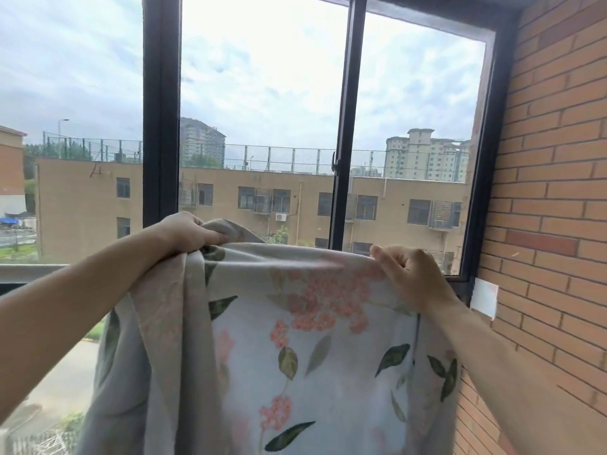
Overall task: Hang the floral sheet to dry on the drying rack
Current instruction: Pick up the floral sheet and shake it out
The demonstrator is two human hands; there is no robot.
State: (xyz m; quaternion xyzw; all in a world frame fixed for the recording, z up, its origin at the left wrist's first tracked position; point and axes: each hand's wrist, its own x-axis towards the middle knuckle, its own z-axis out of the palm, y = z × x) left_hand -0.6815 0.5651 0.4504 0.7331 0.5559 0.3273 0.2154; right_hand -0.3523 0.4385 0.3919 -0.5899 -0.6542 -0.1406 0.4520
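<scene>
Gripping bunched floral sheet (295,339) edge in curled fingers (210,238) of left hand (185,231); pinching top edge with right hand (410,279).

Two bare forearms (82,290) end in a bare left hand (187,233) and a bare right hand (410,277)

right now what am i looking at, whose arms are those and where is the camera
There is no machine here: a person wears one camera on the head, so the single picture looks out past their own bare arms. The left hand grips a bunched part of the sheet, and the right hand holds its top edge, so the flowered cloth hangs spread between them. Behind is a window with buildings outside; a brick wall stands on the right. No rack shows in this view.
</scene>
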